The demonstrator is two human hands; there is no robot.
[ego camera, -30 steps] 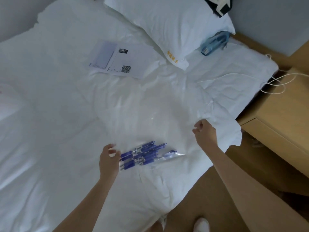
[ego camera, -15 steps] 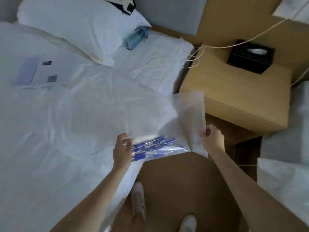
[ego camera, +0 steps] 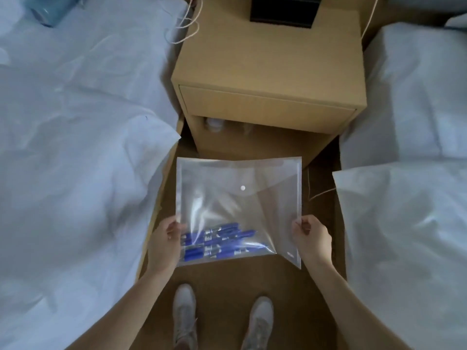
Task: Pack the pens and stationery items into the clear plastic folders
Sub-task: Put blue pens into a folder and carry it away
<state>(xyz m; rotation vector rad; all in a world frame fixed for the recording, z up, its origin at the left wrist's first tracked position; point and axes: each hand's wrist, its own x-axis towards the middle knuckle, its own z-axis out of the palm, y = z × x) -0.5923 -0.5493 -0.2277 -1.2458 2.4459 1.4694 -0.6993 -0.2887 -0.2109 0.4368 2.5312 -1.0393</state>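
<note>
Between two white beds point(ego camera: 75, 173) stands a wooden nightstand point(ego camera: 267, 79). Just in front of the nightstand, over the floor, a clear plastic folder point(ego camera: 240, 198) is held level. Left hand point(ego camera: 164, 246) and right hand point(ego camera: 312, 239) pinch its near corners, fingers curled on the plastic. Blue pens point(ego camera: 217, 242) lie inside, at the end farthest from the nightstand. Flap appears snapped shut. Judgement: this folder is packed; next move calls for setting it down.

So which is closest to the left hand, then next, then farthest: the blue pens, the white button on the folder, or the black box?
From the left hand:
1. Blue pens, right beside it, inside the clear folder.
2. White button, higher up, mid-folder.
3. Black box, far off on the wooden nightstand.
</note>
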